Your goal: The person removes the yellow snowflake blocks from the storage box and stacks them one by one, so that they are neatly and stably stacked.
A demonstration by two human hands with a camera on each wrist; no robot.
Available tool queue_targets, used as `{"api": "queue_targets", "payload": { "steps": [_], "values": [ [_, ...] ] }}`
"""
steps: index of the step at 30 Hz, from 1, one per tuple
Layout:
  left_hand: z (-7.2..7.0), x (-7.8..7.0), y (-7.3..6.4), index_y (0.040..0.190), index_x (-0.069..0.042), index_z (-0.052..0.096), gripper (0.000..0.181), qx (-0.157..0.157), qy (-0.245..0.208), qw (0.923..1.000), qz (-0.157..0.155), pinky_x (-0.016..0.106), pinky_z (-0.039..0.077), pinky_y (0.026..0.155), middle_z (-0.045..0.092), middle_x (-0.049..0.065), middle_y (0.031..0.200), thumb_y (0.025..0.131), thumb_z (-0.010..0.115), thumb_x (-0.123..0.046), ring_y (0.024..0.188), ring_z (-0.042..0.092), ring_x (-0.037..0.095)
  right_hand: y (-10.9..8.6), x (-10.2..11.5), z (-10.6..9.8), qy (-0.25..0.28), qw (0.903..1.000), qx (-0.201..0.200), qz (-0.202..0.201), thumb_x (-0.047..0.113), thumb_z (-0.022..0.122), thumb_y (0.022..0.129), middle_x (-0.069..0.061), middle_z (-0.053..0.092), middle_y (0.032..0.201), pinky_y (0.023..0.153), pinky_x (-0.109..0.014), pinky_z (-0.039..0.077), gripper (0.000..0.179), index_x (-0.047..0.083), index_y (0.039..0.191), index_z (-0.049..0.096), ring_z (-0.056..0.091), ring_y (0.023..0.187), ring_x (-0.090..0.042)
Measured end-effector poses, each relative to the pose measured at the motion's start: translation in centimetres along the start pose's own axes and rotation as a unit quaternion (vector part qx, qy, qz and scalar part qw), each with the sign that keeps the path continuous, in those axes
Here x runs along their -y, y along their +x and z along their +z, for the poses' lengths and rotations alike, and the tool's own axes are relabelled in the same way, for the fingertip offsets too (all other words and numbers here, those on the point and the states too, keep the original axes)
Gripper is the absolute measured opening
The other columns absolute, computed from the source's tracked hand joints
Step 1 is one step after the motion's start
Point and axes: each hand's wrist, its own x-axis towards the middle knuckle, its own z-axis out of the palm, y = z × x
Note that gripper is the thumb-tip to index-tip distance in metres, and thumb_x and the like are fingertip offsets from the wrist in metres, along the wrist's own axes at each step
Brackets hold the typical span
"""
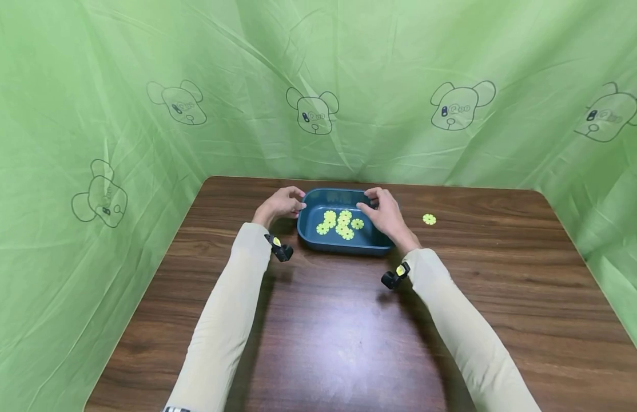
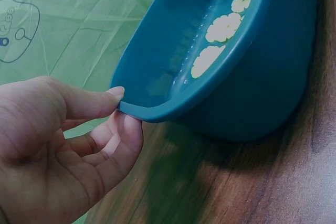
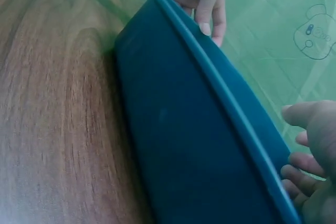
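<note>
A dark blue rectangular plastic basin point(image 1: 344, 248) stands near the back of the brown table. Several yellow flower-shaped pieces point(image 1: 345, 215) lie on its floor, some overlapping. At the basin's left end, my left hand point(image 1: 283, 204) pinches the rim; in the left wrist view the thumb point(image 2: 102, 103) lies on top and the fingers sit below. My right hand point(image 1: 389, 216) is over the right end. From the right wrist, its thumb point(image 3: 302, 114) shows raised apart from the rim, with the other fingers loosely bent close to the basin's edge.
One more yellow flower-shaped piece point(image 1: 429, 219) lies on the wooden table point(image 1: 504, 274), right of the basin. A green curtain point(image 1: 390, 149) with printed bear heads hangs behind the table and along both sides.
</note>
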Motion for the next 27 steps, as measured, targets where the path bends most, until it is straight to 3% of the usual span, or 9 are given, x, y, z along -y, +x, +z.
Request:
{"api": "queue_targets", "payload": {
  "steps": [10,15,20,27],
  "values": [
    [0.0,0.4,0.4,0.129,-0.005,0.046,0.037,-0.003,-0.001,1.0000,0.001,0.046,0.050,0.094,0.053,0.011,0.093,0.094,0.057,-0.004,0.078,0.054,0.020,0.1,0.0,0.5,-0.054,0.9913,0.107,0.053,0.030,0.062,0.094,-0.017,0.046,0.129,0.097,-0.047,0.043,0.046,0.003,0.129,0.051,0.048,0.117,-0.032],
    [0.0,0.4,0.5,0.129,-0.006,0.046,0.037,-0.004,0.001,1.0000,0.003,0.046,0.050,0.095,0.053,0.010,0.091,0.094,0.057,-0.005,0.078,0.054,0.019,0.4,-0.1,0.5,-0.090,0.9842,0.142,0.054,0.027,0.063,0.093,-0.018,0.049,0.129,0.100,-0.047,0.042,0.042,0.002,0.126,0.054,0.046,0.119,-0.032],
    [-0.1,0.4,0.7,0.128,-0.006,0.047,0.036,-0.006,-0.003,1.0000,0.003,0.047,0.050,0.095,0.054,0.012,0.093,0.094,0.058,-0.004,0.078,0.054,0.019,0.7,-0.5,0.8,-0.127,0.9762,0.167,0.055,0.027,0.065,0.091,-0.019,0.049,0.126,0.101,-0.046,0.038,0.037,0.003,0.120,0.060,0.043,0.118,-0.032],
    [-0.1,0.5,0.7,0.129,-0.006,0.047,0.037,-0.004,0.004,1.0000,0.002,0.044,0.051,0.094,0.056,0.019,0.107,0.094,0.058,-0.005,0.080,0.056,0.019,0.8,-0.7,1.4,-0.179,0.9668,0.174,0.054,0.024,0.071,0.087,-0.020,0.043,0.126,0.104,-0.047,0.033,0.033,0.005,0.111,0.061,0.037,0.120,-0.036]
  ]
}}
